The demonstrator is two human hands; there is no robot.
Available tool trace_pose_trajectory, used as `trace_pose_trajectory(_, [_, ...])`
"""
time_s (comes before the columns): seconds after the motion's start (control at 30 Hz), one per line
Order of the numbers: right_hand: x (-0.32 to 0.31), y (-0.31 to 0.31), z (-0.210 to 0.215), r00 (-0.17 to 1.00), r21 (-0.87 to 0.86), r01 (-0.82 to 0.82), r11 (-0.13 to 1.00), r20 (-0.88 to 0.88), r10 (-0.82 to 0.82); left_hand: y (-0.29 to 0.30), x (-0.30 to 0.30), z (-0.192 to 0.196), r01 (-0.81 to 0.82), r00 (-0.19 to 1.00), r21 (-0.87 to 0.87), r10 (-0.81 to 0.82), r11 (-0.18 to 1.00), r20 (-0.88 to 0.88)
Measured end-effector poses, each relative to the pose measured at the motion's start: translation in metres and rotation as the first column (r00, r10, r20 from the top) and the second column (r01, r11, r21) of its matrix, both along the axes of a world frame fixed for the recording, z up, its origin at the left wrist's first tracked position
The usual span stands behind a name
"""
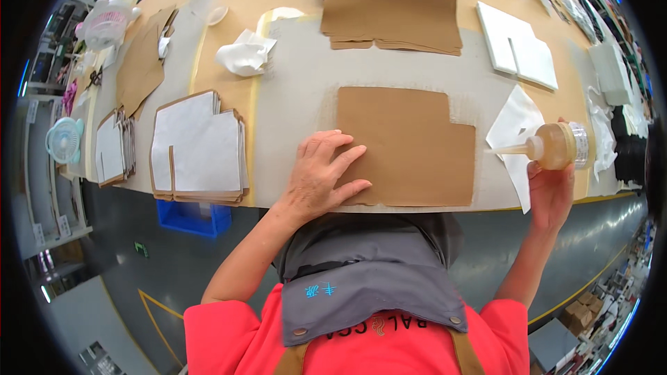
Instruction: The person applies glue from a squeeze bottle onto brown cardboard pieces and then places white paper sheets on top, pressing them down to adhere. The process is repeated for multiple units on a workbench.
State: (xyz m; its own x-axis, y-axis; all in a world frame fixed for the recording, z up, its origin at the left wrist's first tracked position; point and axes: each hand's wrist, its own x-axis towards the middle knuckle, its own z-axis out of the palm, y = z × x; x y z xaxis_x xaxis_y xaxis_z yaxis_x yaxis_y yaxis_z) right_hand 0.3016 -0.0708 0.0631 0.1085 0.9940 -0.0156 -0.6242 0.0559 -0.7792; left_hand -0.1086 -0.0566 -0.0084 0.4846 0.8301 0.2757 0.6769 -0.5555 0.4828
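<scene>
A flat brown panel [410, 153] with a notch at its upper right corner lies in front of me near the table's front edge. On its left edge rests my left hand [323, 167], fingers spread and open. To the right of the panel, my right hand [552, 184] grips a clear squeeze bottle [559, 146] of amber liquid. The bottle is tilted on its side, its narrow nozzle pointing left toward the panel but apart from it. Below the nozzle lies a white cloth or sheet [517, 121].
Stacked brown panels [389, 7] lie at the far middle. White-faced cut pieces [198, 146] are piled at left, near crumpled white tissue [246, 53]. A white slab with a slit [517, 45] lies far right. A small fan [64, 140] stands at the left edge.
</scene>
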Motion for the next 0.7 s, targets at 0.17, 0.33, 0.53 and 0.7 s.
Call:
trace_pose_trajectory(0.17, [-0.072,0.017,-0.016,0.938,0.002,0.037,0.999,0.346,-0.036,-0.003,-0.009,-0.005,-0.061,0.997,0.006,0.06,0.998,0.044])
trace_pose_trajectory(0.33, [-0.144,0.047,-0.029,0.794,0.197,0.076,0.977,0.581,-0.179,-0.005,-0.011,-0.006,-0.1,0.992,-0.021,0.101,0.995,0.08])
trace_pose_trajectory(0.53, [-0.171,0.063,-0.059,0.655,0.267,-0.064,0.961,0.739,-0.162,-0.003,-0.012,-0.005,-0.104,0.989,-0.07,0.11,0.992,0.094])
trace_pose_trajectory(0.7, [-0.174,0.071,-0.074,0.589,0.356,-0.153,0.922,0.782,-0.204,-0.004,-0.013,-0.004,-0.112,0.987,-0.091,0.121,0.99,0.102])
